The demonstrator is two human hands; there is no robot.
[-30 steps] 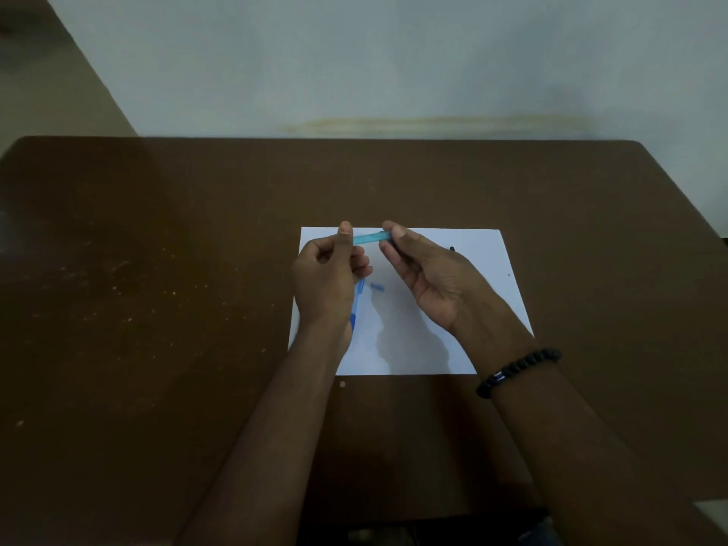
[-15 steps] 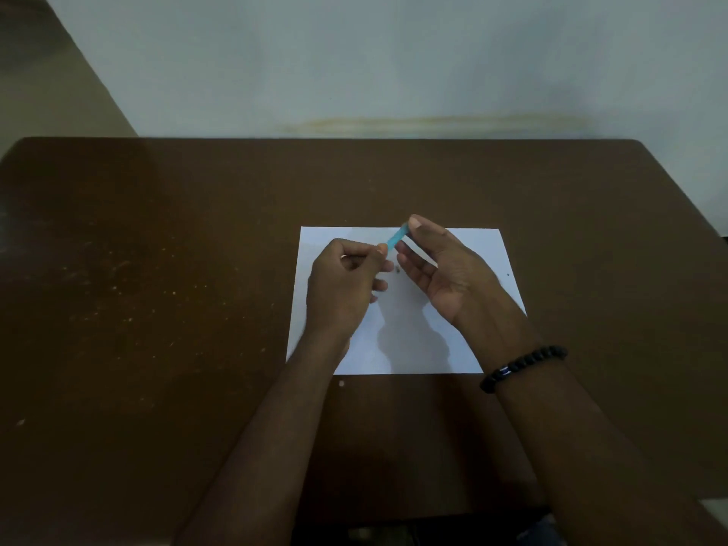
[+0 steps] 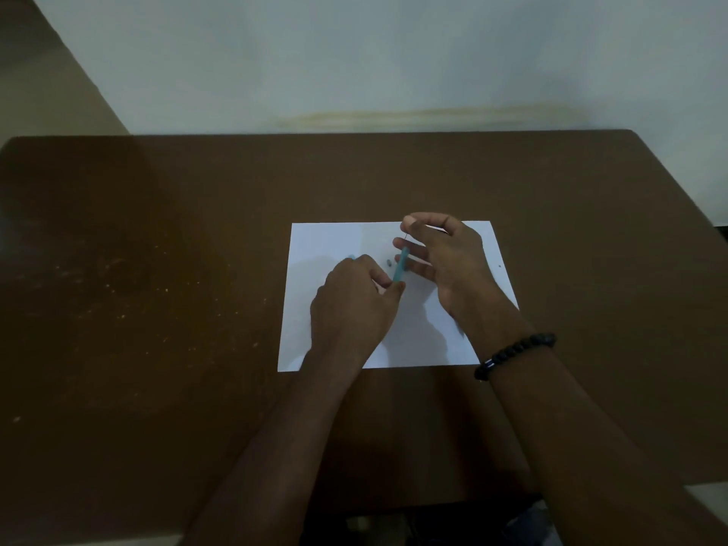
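A white sheet of paper (image 3: 327,246) lies on the brown table (image 3: 157,269). Above it my left hand (image 3: 354,305) pinches the lower end of a light blue pen barrel (image 3: 400,266), which tilts up to the right. My right hand (image 3: 445,254) is just beyond the barrel's upper end and pinches a thin dark piece, likely the refill (image 3: 405,233), between thumb and forefinger; its other fingers are spread. A small dark part (image 3: 389,263) lies on the paper beside the barrel. A bit of blue (image 3: 351,257) peeks out behind my left hand.
A tiny dark speck (image 3: 499,266) lies near the paper's right edge. A black bead bracelet (image 3: 512,354) is on my right wrist. A pale wall (image 3: 394,53) rises behind the table's far edge.
My left hand has turned the barrel from lying level to pointing up and away. My right hand has let go of the barrel's end and moved up, now pinching a thin piece.
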